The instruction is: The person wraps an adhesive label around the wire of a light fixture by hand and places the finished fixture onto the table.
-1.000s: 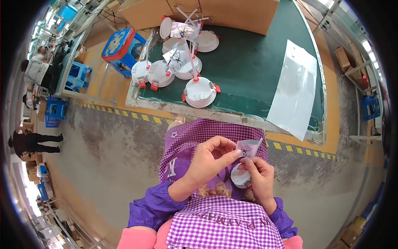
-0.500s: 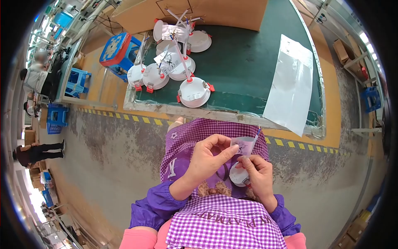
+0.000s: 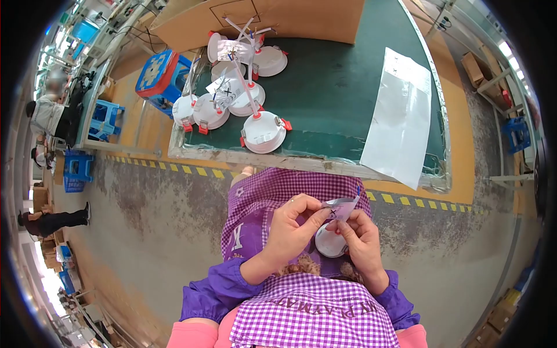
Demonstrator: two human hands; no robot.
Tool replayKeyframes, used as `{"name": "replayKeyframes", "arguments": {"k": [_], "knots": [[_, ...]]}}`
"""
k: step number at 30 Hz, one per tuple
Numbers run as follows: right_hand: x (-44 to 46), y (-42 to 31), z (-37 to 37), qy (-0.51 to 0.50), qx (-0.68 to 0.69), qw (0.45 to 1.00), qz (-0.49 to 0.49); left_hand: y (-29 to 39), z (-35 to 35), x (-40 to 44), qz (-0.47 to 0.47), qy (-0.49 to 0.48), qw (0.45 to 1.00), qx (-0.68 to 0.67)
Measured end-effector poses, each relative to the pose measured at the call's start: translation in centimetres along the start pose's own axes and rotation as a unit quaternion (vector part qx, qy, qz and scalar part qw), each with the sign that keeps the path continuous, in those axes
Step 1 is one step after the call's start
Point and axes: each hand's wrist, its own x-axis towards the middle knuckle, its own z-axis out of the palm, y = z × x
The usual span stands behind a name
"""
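Between thumb and fingers, my left hand (image 3: 293,227) pinches the edge of a small clear printed label (image 3: 338,210). My right hand (image 3: 362,240) is closed at the label's lower right side, by the cable of a round white lamp (image 3: 332,240). The lamp hangs just under my hands, above the apron, and its blue-tipped wires stick up past the label. Exactly what the right fingertips grip is partly hidden. On the green table, one white lamp with red clips (image 3: 264,133) lies near the front edge, and several more (image 3: 212,110) cluster behind it.
A cardboard box (image 3: 301,22) stands at the table's back. A long translucent plastic sheet (image 3: 400,119) lies on the table's right, overhanging the front edge. Blue stools (image 3: 106,119) are at the left. One person (image 3: 58,221) stands far left; others are at a bench above.
The label has tilted and folded lower between my hands, and the right fingers have moved up against it. The lamp below shows more of its face. The whole view has shifted slightly.
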Motion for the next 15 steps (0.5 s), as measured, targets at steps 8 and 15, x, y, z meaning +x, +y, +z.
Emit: {"name": "replayKeyframes", "arguments": {"k": [8,15], "knots": [[0.6,1.5,-0.8,0.008,0.14,0.99,-0.024,-0.1,0.6,-0.4,0.084,0.011,0.994,0.073],[2.4,1.9,-0.6,0.02,0.109,0.987,-0.115,0.6,1.3,-0.8,0.191,0.028,0.968,0.161]]}}
